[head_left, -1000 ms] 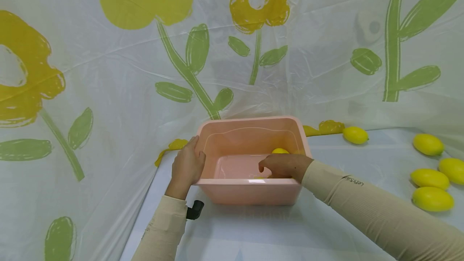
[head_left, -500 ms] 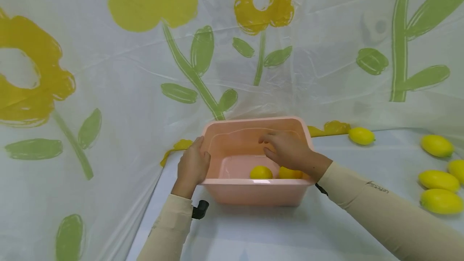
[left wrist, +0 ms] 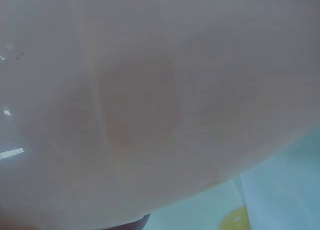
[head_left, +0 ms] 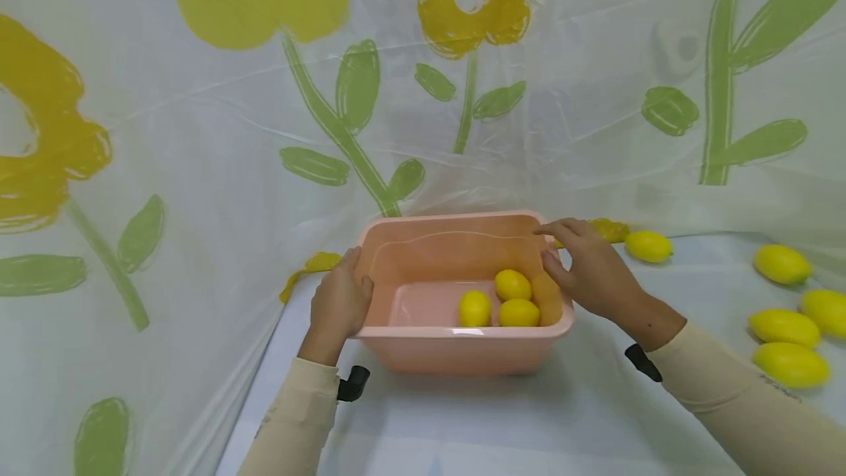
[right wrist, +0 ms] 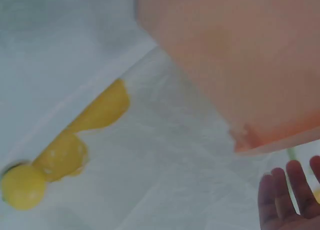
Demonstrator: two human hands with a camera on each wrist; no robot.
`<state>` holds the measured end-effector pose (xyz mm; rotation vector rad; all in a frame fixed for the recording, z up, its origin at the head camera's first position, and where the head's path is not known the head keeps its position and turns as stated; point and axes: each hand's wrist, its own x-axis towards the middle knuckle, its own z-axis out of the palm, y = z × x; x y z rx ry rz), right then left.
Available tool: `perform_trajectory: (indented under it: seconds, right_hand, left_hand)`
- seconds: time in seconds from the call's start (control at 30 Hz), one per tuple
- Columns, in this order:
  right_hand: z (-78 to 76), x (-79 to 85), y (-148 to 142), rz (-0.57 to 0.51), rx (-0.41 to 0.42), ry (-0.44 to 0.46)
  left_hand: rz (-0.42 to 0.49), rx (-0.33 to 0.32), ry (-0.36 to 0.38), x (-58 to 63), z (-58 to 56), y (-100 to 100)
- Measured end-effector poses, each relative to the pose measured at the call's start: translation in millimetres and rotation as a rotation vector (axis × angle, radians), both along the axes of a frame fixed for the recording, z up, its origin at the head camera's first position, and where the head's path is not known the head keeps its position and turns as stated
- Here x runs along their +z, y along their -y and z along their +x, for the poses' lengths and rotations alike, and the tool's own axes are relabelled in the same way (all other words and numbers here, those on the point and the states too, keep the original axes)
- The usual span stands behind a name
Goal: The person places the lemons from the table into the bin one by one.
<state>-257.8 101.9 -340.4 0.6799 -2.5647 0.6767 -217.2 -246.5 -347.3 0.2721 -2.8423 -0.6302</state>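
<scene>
A pink plastic basin (head_left: 456, 352) stands on the table in front of me, holding three yellow lemons at its right end: one lemon (head_left: 475, 308) nearer the middle, another lemon (head_left: 512, 285) behind, and a third lemon (head_left: 518, 312) by the front wall. My left hand (head_left: 340, 302) grips the basin's left rim, thumb on the inner side. At the right rim is my right hand (head_left: 598, 270), its fingers extended over the back right corner and nothing held. The right wrist view shows its fingers (right wrist: 296, 182) spread beside the basin's rim. The basin's wall fills most of the left wrist view.
One lemon (head_left: 648, 247) lies on the table near the back, right of the basin. Several more lemons, among them a front one (head_left: 791, 364), lie at the far right. A flower-printed white sheet (head_left: 568, 167) hangs close behind the basin.
My right hand has come up out of the basin and moved right to its rim, uncovering the three lemons inside. The left hand has kept its hold on the left rim.
</scene>
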Motion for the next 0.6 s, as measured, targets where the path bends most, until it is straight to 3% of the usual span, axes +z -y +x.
perform_trajectory:
  seconds: [0.27,0.6]
  right_hand:
    - [-13.6,-25.2,-39.4,-0.009,-0.104,-0.019]
    - [-35.1,-50.3,-79.2,0.109,-0.18,0.134]
  left_hand:
    - [0.011,-0.001,0.012,0.9,0.8,0.5]
    - [0.021,0.007,0.015,-0.8,0.0,0.2]
